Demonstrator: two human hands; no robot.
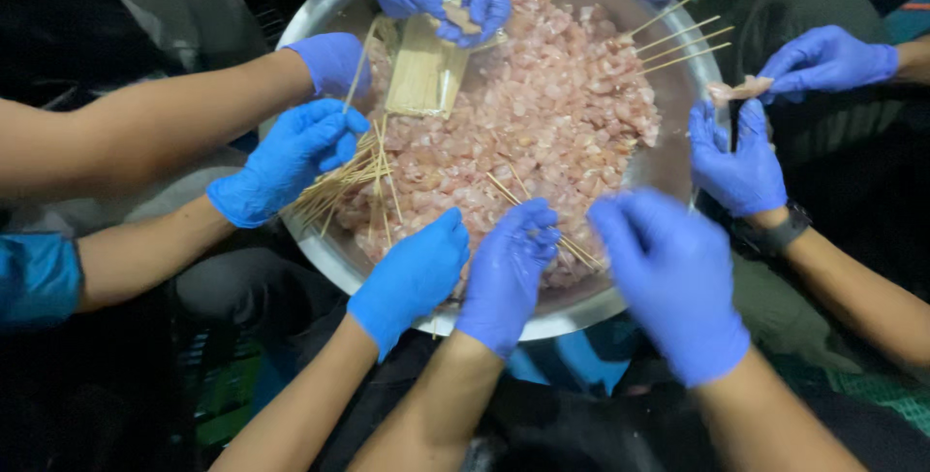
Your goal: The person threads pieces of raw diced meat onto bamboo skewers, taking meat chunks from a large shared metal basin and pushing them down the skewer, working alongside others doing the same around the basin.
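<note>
Diced raw meat [542,113] heaps the steel bowl [320,7], bare bamboo skewers [354,176] strewn across it; most threading looks undone. At the bowl's near rim, the left hand [509,273] curls into the meat and the right hand [668,288] hovers apart, blurred, grips unclear. Co-workers' gloved hands [291,157] ring the bowl.

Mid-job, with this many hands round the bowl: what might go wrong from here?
1. Pointed skewers lie right beside the left hand and the right hand. A tip could pierce a thin glove.
2. Co-workers' gloved hands crowd the metal bowl from every side. A bump seems likely, and it might push meat pieces over the rim or drive a skewer into someone's fingers.
</note>
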